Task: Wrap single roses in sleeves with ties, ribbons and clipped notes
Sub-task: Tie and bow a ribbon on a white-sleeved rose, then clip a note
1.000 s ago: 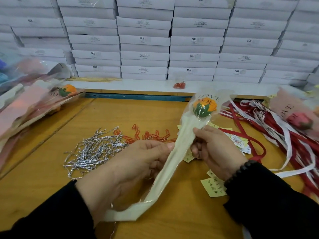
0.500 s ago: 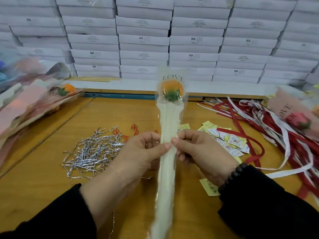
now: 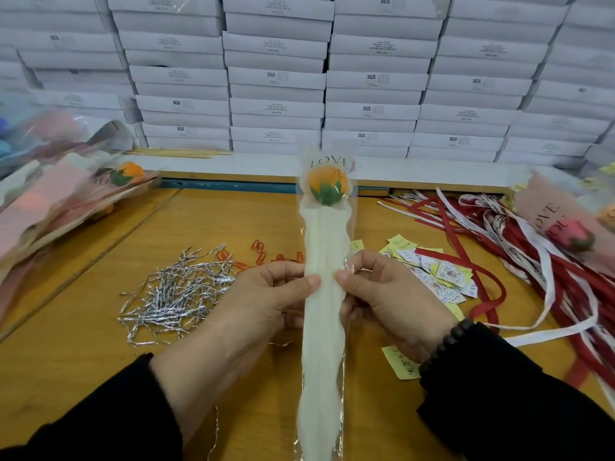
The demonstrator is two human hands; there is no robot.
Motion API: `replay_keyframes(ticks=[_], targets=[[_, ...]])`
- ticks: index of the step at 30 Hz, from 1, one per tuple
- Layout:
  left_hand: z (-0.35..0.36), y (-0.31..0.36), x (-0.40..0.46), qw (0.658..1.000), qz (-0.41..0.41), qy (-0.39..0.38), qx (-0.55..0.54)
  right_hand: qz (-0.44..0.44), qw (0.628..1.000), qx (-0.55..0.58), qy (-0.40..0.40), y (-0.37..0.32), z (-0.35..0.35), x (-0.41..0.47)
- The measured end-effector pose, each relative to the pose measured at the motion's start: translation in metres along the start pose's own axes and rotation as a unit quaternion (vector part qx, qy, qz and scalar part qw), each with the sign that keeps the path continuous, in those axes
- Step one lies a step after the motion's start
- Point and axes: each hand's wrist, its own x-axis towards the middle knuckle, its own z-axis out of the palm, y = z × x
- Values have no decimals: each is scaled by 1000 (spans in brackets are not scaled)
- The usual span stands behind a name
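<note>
Head view: a person holds one wrapped rose up over the middle of the desk (image 3: 233, 221).
Left hand (image 3: 266, 294): its grip pinches the left side of the sleeve (image 3: 324, 311), thumb in front, other fingers behind.
Right hand (image 3: 389, 294): its grip pinches the right side of the sleeve the same way, at the same height.
Where the sleeve runs: it is long and thin, and goes from the near edge of the desk, between the two hands, up and away toward the far edge.
Which hand is nearer: both are just as near, one on each side of the middle of the sleeve.
Rose (image 3: 327, 188): orange with green leaves, at the far top end, under the word LOVE.
How the sleeve looks: clear plastic with soft cream paper inside, a bit wrinkly, no tie or ribbon on it that I can see.
Silver ties (image 3: 176, 291): a messy pile on the desk, left of the left hand.
Next, I think: a tie from that pile, so the left hand has the shorter way to go.
Ribbons (image 3: 499, 261): red and white, by the right edge.
</note>
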Motion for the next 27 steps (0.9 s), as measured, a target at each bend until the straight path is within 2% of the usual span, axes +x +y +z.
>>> replay_keyframes(ticks=[8, 12, 15, 23, 27], targets=[[-4, 3, 4, 998, -3, 57, -36, -30, 998, -25, 52, 3, 0, 1], [-1, 2, 1, 1000, -24, 10, 3, -52, 997, -53, 35, 4, 5, -1], [0, 2, 0, 1000, -11, 8, 22, -59, 995, -70, 29, 5, 7, -1], [-1, 2, 1, 997, 33, 39, 49, -45, 996, -65, 36, 3, 5, -2], [-1, 3, 1, 995, 54, 37, 75, -6, 1000, -22, 14, 4, 4, -2]])
